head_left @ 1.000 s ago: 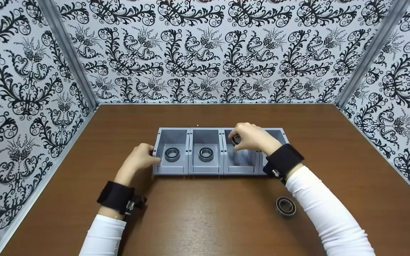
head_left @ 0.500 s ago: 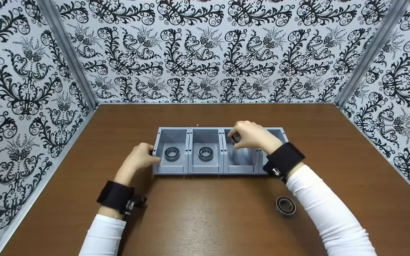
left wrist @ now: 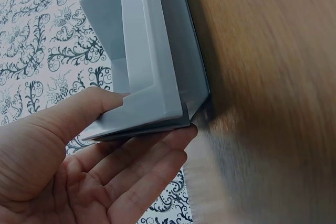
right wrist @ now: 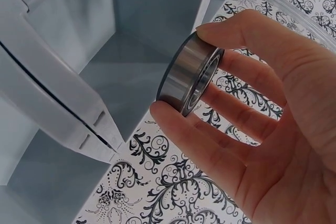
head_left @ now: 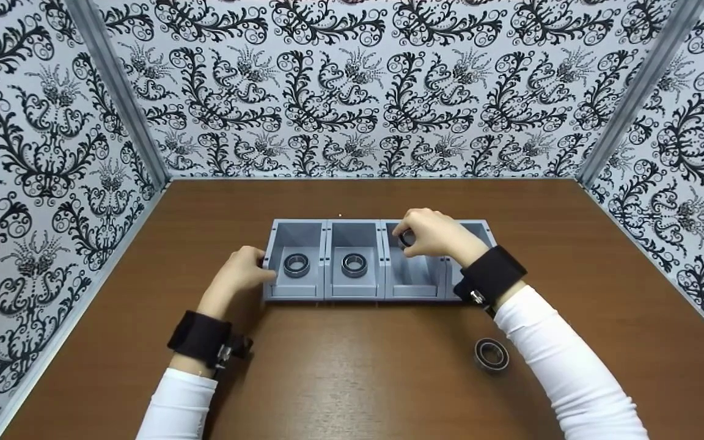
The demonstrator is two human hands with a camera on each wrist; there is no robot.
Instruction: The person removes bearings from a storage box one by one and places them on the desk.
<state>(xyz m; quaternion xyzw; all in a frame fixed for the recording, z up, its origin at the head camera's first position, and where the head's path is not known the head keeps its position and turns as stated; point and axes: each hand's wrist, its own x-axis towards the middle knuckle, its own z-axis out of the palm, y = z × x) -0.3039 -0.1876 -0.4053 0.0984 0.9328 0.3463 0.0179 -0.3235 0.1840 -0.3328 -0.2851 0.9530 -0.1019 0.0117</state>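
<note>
In the right wrist view a steel ball bearing (right wrist: pixel 181 77) is pinched between thumb and forefinger of my right hand (head_left: pixel 437 234). That hand is over the third compartment of a grey row of joined bins (head_left: pixel 355 292). At the row's left end my left hand (head_left: pixel 242 269) grips the side wall, thumb inside and fingers outside, as the left wrist view shows. One bearing (head_left: pixel 296 265) lies flat in the first compartment and another bearing (head_left: pixel 354 265) in the second. My right hand and wrist partly hide the fourth compartment.
A loose bearing (head_left: pixel 491 355) lies on the brown wooden table (head_left: pixel 352 366), near my right forearm. Patterned walls (head_left: pixel 352 91) enclose the table at the back and both sides. Black straps with cameras sit on both wrists.
</note>
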